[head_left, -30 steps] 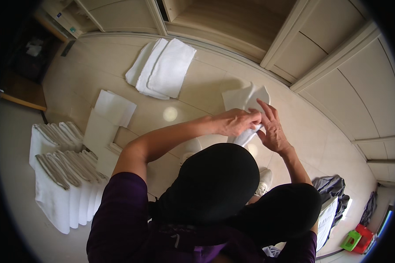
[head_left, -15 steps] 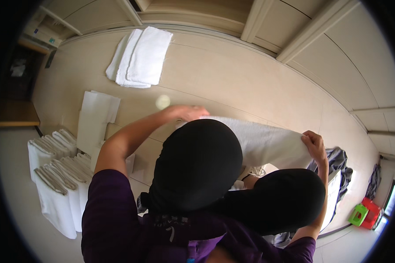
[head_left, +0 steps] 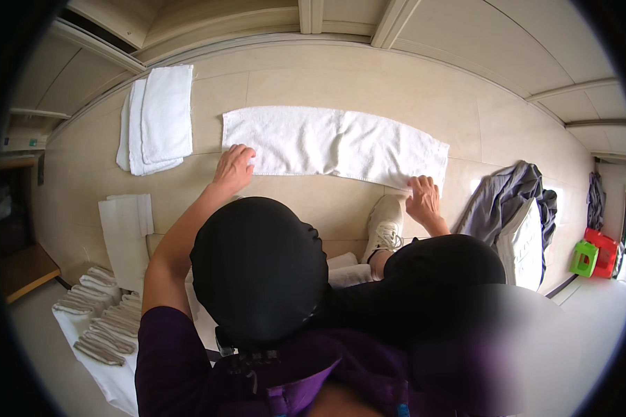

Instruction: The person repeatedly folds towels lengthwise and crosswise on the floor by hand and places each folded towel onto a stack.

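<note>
In the head view, a long white towel (head_left: 292, 135) lay spread on the pale tiled floor (head_left: 292, 76) in front of the person. The left hand (head_left: 235, 169) touched its near left corner with bent fingers a little apart; the right hand (head_left: 424, 198) was at its near right end, fingers curled toward the edge. Whether either hand pinched the cloth could not be told.

A soft ridge crossed the towel's middle. Laying it well probably called for a light, even pull outward at both ends, then smoothing from that ridge toward the corners, since such limp fabric would bunch if pushed.

The towel was a long strip with a nubbly, terry-like surface. Left of it lay a stack of folded white cloths (head_left: 167, 115), soft and rounded at the folds. Right of it, a crumpled grey fabric (head_left: 497, 198) looked smooth and slightly shiny. Nearer the person than the towel was a pale laced shoe (head_left: 384, 233).
</note>
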`<action>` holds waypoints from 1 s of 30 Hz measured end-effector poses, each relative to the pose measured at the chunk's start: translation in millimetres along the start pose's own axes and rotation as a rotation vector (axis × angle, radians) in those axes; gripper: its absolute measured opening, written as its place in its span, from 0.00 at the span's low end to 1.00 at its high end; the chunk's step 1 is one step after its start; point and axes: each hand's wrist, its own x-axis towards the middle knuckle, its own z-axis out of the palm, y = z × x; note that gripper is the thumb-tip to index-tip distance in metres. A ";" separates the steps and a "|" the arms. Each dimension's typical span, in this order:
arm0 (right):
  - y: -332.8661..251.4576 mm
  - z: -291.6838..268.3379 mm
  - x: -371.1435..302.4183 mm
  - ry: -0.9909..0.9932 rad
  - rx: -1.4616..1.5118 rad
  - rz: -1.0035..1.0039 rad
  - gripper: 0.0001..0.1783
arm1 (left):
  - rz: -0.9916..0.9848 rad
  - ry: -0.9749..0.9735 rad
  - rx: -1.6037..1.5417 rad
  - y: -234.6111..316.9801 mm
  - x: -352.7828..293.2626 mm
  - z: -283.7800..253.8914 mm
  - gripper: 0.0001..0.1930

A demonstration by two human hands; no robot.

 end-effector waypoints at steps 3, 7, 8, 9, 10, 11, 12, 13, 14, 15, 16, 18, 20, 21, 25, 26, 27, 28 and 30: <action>21.4 0.8 -14.2 0.006 -0.051 0.083 0.19 | 0.101 0.084 0.092 11.2 -9.7 9.9 0.19; 44.5 -1.0 -14.4 0.008 -0.063 0.035 0.19 | 0.216 0.143 0.199 23.1 -19.4 12.5 0.21; 47.2 -3.7 -13.3 0.006 -0.037 -0.037 0.18 | 0.238 0.140 0.188 19.2 -23.5 13.6 0.21; 50.8 -4.6 -11.4 -0.024 -0.041 -0.066 0.16 | 0.283 0.174 0.190 9.5 -27.6 12.2 0.19; 54.8 -1.9 -8.6 -0.015 -0.034 -0.094 0.16 | 0.321 0.211 0.198 -1.8 -31.7 9.1 0.16; 57.6 -2.4 -6.4 -0.016 -0.026 -0.106 0.15 | 0.335 0.214 0.194 -16.5 -33.6 9.8 0.16; 59.6 -4.0 -4.0 -0.016 -0.015 -0.122 0.15 | 0.278 0.167 0.200 -34.0 -35.3 12.7 0.14; 61.2 -5.7 -1.4 -0.009 -0.017 -0.114 0.15 | 0.219 0.119 0.209 -42.1 -35.7 14.4 0.12; 65.6 -10.9 -3.8 -0.048 0.016 -0.097 0.14 | 0.242 0.119 0.202 -36.2 -29.9 14.5 0.12; 68.0 -14.1 -4.9 -0.084 0.055 -0.085 0.14 | 0.300 0.112 0.203 -29.7 -27.3 8.7 0.10; 70.6 -17.6 -5.6 -0.078 0.052 -0.070 0.14 | 0.356 0.104 0.205 -24.9 -24.8 4.3 0.09; 74.4 -23.9 -4.4 -0.165 0.119 -0.028 0.13 | 0.374 0.051 0.189 -19.1 -24.6 -5.2 0.10; 73.5 -26.8 -2.0 -0.199 0.099 0.000 0.11 | 0.314 0.033 0.155 -10.9 -30.2 -12.9 0.11; 71.1 -27.2 -0.8 -0.184 0.113 0.018 0.10 | 0.312 0.033 0.155 -10.1 -32.2 -11.8 0.11; 75.0 -21.7 0.8 -0.154 0.106 0.009 0.07 | 0.400 0.082 0.224 -18.7 -33.5 -4.6 0.12; 76.2 -21.3 0.9 -0.156 0.110 0.002 0.07 | 0.431 0.079 0.236 -20.4 -30.6 -6.2 0.12; 78.2 -21.4 1.0 -0.165 0.114 0.025 0.07 | 0.424 0.078 0.239 -21.3 -29.6 -7.0 0.12; 80.9 -22.2 0.8 -0.175 0.118 0.048 0.07 | 0.420 0.089 0.204 -21.1 -28.6 -6.7 0.12; 78.3 -21.8 3.4 -0.225 0.106 0.008 0.09 | 0.408 0.098 0.171 -25.9 -27.6 -7.3 0.13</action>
